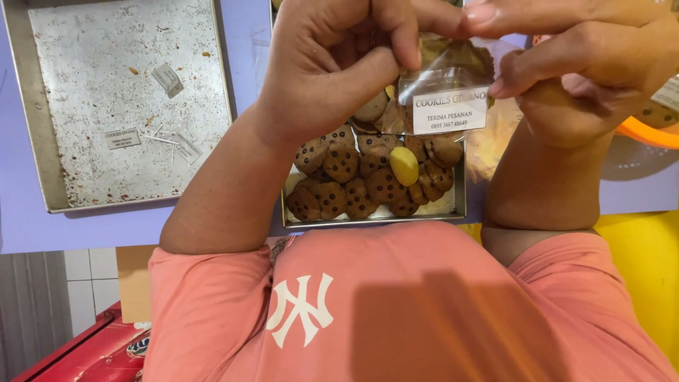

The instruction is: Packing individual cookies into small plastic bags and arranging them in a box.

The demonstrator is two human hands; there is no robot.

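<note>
At the far left, an empty metal baking tray point(42, 141) lies on the pale purple table point(21, 219), its floor speckled with crumbs and carrying a few small white paper labels point(168, 79). To the right of it, the left hand point(332, 64) is closed, thumb and fingers pinched on the top edge of a clear plastic bag point(445, 85). The bag hangs between both hands, holds a few cookies and bears a white rectangular label point(450, 111) on its front. Directly below the bag sits a second, smaller metal tray point(460, 205) filled with round chocolate-chip cookies point(343, 163), with one smooth yellow oval piece point(404, 165) lying on top of them. Further right, the right hand point(573, 64) is also closed, its fingers gripping the other side of the bag's top edge, just beside the left hand. Behind the right wrist, at the frame's right edge, the rim of an orange container point(647, 133) shows. The person's salmon-pink shirt point(424, 311) fills the lower part of the view.
</note>
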